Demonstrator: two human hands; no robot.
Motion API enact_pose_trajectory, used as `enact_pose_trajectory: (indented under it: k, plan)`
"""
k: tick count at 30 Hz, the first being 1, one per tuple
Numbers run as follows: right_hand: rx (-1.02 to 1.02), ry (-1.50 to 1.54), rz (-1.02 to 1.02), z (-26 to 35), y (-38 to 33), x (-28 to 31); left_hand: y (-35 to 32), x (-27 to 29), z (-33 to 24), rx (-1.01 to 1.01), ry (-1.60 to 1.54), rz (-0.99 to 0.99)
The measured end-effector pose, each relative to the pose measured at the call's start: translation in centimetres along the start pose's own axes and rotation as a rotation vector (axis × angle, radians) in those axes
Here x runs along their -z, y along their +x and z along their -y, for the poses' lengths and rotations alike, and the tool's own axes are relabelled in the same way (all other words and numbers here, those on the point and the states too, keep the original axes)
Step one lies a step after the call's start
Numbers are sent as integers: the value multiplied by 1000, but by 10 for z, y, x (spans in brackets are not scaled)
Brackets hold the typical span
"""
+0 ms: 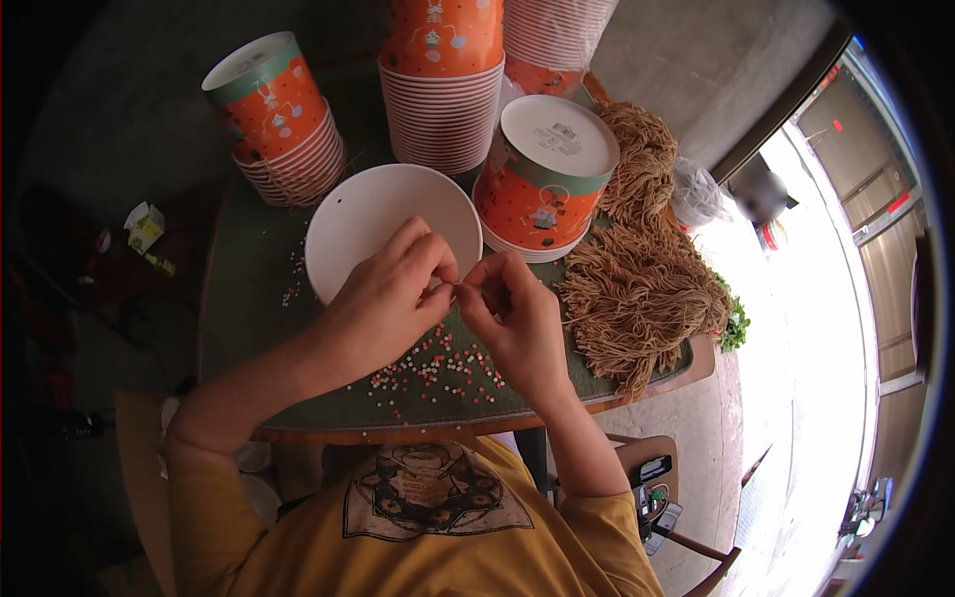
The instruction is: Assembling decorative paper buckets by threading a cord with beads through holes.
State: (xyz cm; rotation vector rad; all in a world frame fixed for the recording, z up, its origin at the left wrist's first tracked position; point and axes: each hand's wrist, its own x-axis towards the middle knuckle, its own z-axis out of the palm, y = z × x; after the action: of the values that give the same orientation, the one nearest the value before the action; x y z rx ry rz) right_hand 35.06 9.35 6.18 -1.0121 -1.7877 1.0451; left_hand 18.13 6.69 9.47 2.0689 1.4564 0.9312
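Observation:
A white-lined paper tub lies tipped with its open mouth toward me, a small dark hole near its rim. My left hand is in front of this mouth, thumb and fingers pinched together. Just to its right, my right hand is also pinched, and the fingertips of both hands nearly meet. Between them they hold what looks like a thin piece of twine, mostly hidden by the fingers. Small red and white paper dots are scattered on the green tabletop below my hands.
Upside-down stacks of orange tubs stand at the left, back and right. Bundles of brown twine cover the table's right side. A chair with small devices stands right of me, near a bright doorway.

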Motion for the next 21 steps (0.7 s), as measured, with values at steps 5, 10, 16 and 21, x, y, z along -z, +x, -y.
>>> enact_pose_trajectory:
  k: [5, 10, 16, 21]
  plan:
    - [40, -35, -39, 2, -6, -3, -2, -7, 4, 80, -92, -44]
    - [106, -17, -76, -1, -11, -6, -3, -8, 5, 134, -244, -60]
    - [122, 24, -69, -4, -15, -8, -6, -10, 12, 127, -438, -62]
    - [124, 86, -64, -5, -17, -10, -6, -4, 5, 195, -477, 35]
